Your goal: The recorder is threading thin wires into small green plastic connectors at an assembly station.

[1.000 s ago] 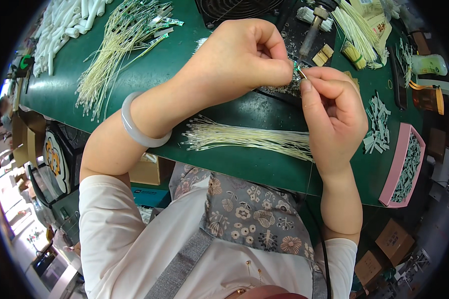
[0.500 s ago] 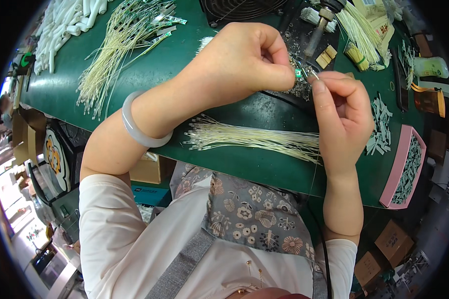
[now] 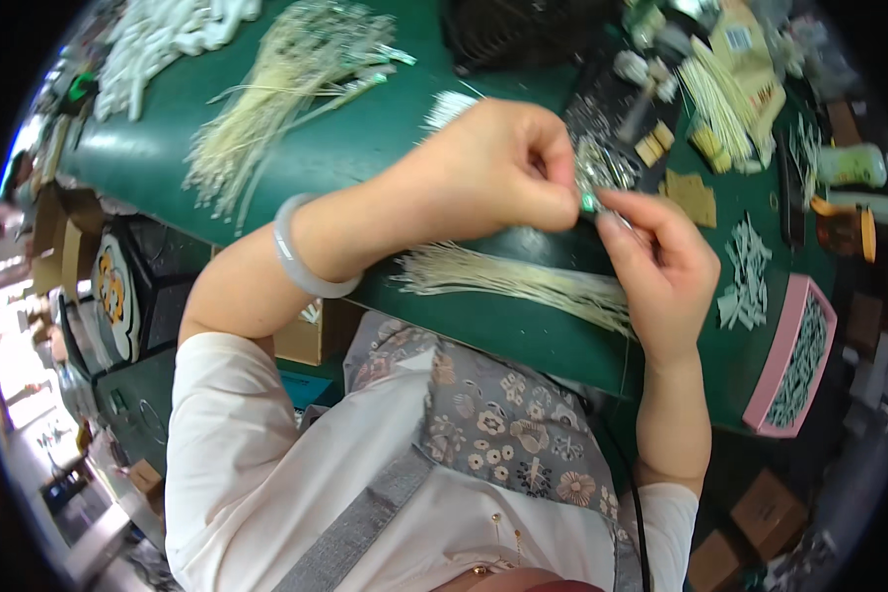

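My left hand (image 3: 513, 168) is closed in a pinch on a small green circuit board (image 3: 589, 202) that shows at its fingertips. Close beside it, my right hand (image 3: 666, 261) pinches a thin wire, whose line shows faintly below the palm. The fingertips of both hands nearly meet over the bench, and motion blurs the exact contact between wire and board. Beneath the hands lies a bundle of pale thin wires (image 3: 513, 283), partly covered by my right hand. Behind them a soldering iron (image 3: 638, 113) points down over metal scraps (image 3: 602, 163).
A wire bundle with green boards (image 3: 276, 99) and white tubes (image 3: 158, 44) lie at the far left. Further right are a tan sponge (image 3: 691, 197), short grey-white sleeves (image 3: 747, 276), a pink tray (image 3: 768, 395) of small pieces and a black fan (image 3: 513, 35).
The view has shifted, so the bench items sit slightly lower and mostly further right. Both hands have come lower and nearer the bench front, away from the iron, still pinching the board and wire.
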{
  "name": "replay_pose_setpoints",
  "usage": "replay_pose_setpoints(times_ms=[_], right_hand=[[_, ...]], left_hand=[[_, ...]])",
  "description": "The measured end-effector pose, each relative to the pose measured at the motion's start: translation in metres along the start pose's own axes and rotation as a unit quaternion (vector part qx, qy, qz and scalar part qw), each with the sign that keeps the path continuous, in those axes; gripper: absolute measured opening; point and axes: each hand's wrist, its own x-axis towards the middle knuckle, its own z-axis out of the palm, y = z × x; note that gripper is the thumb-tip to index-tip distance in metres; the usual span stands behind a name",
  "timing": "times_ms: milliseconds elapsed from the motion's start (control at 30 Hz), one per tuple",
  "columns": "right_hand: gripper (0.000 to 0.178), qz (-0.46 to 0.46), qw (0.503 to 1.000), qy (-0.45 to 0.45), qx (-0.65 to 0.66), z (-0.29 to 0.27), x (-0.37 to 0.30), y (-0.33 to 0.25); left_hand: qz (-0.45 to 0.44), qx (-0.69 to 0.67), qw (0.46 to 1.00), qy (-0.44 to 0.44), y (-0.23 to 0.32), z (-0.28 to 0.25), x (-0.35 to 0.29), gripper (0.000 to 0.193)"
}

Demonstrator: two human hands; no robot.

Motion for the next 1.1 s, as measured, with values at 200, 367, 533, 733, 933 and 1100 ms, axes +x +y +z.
replay_pose_setpoints(times_ms=[200,367,533,733,933,1100], right_hand=[[0.024,-0.019,0.996,0.078,0.035,-0.021,-0.015,-0.003],[0.023,-0.099,0.965,0.24,-0.045,-0.067,-0.005,-0.028],[0.024,0.012,0.946,0.267,-0.183,-0.134,-0.011,-0.003],[0.02,0.067,0.89,0.119,-0.436,-0.154,-0.015,0.041],[0.017,0.075,0.831,0.047,-0.55,-0.148,0.012,0.075],[0.016,0.082,0.869,0.001,-0.488,-0.158,0.018,0.067]], left_hand=[[0.044,0.1,0.991,0.072,0.032,-0.026,-0.026,0.01],[0.216,0.332,0.873,0.286,0.043,-0.118,-0.056,0.005],[0.107,0.555,0.743,0.359,0.011,-0.176,-0.044,0.014],[0.126,0.658,0.65,0.357,-0.005,-0.156,-0.043,0.019],[0.19,0.558,0.749,0.303,-0.004,-0.11,-0.037,0.012],[0.188,0.523,0.794,0.246,0.005,-0.076,-0.047,0.012]])
